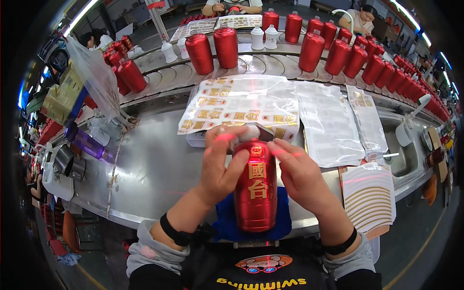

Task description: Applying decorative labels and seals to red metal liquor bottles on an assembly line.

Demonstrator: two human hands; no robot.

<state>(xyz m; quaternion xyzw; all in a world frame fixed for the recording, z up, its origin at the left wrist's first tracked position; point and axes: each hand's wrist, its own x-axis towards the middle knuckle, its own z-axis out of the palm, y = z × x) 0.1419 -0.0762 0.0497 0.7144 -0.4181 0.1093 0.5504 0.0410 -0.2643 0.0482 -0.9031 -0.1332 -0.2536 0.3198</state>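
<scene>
A shiny red bottle with gold characters lies on a blue cloth right in front of me, its neck pointing away. My left hand is closed around its neck end, the thumb on the left shoulder. A small white wad-like thing shows at those fingertips; its kind is unclear. My right hand is closed at the right shoulder, thumb and index finger pinched together. Whatever the pinch holds is too small to make out. Just beyond the neck lies a sheet of gold and red decals.
White backing sheets lie to the right, above a stack of gold-striped sheets. Red bottles and white bottle-shaped pieces stand on the curved conveyor. At left are a purple bottle and metal cups. Other people sit beyond.
</scene>
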